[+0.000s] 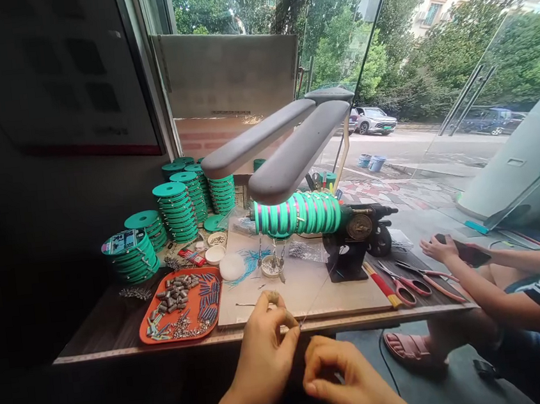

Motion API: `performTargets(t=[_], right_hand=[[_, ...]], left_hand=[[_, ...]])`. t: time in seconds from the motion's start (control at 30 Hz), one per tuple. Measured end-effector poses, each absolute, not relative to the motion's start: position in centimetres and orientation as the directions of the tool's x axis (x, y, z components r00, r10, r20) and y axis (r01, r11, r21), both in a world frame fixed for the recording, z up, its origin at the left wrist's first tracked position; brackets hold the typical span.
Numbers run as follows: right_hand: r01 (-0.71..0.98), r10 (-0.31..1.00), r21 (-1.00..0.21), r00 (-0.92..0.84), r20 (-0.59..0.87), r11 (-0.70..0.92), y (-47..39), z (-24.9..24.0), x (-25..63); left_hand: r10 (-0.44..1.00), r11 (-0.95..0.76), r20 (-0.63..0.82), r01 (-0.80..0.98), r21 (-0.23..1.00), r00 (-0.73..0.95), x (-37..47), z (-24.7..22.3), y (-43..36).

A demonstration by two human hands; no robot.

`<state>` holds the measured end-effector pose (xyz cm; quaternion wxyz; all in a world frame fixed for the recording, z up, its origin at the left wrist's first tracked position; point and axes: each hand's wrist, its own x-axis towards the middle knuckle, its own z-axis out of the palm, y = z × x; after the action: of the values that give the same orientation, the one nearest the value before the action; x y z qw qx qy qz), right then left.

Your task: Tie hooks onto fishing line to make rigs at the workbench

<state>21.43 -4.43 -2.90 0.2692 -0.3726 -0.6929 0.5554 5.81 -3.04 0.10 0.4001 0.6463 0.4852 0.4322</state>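
Note:
Over the bench's front edge, my left hand (269, 343) pinches a thin line (315, 303) between thumb and forefinger. That line slants up to the right toward a dark winding machine (359, 228) carrying a row of green spools (295, 215). To the right and slightly lower, my right hand (341, 374) is closed, its fingers curled in toward the thumb. Whatever may be between those fingertips is too small to make out. Beyond my left hand, a small white dish (271, 266) of tiny parts sits on a pale board (303, 295).
An orange tray (143, 331) holds metal weights and small fittings. Stacks of green spools (174, 212) stand behind it. Scissors (407, 287) and pliers (432, 275) lie at the right. A grey lamp (284, 149) overhangs the machine. Another person's hand (439, 250) holds a phone nearby.

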Motion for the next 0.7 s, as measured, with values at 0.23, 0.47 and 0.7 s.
performTargets(t=[0.23, 0.47, 0.7], right_hand=[[0.312, 0.788, -0.937, -0.612, -0.070, 0.159, -1.3, 5.3, 19.8], [0.418, 0.689, -0.897, -0.609, -0.393, -0.142, 4.0, 7.5, 16.3], [0.430, 0.866, -0.884, -0.496, -0.062, 0.183, 2.0, 7.1, 19.3]], left_hand=[[0.706, -0.537, 0.679, 0.778, 0.327, 0.202, 6.0, -2.1, -4.3], [0.553, -0.511, 0.791, 0.856, 0.074, 0.261, 6.1, -2.2, -4.2], [0.799, -0.512, 0.569, 0.714, 0.478, 0.192, 6.1, -1.8, -4.1]])
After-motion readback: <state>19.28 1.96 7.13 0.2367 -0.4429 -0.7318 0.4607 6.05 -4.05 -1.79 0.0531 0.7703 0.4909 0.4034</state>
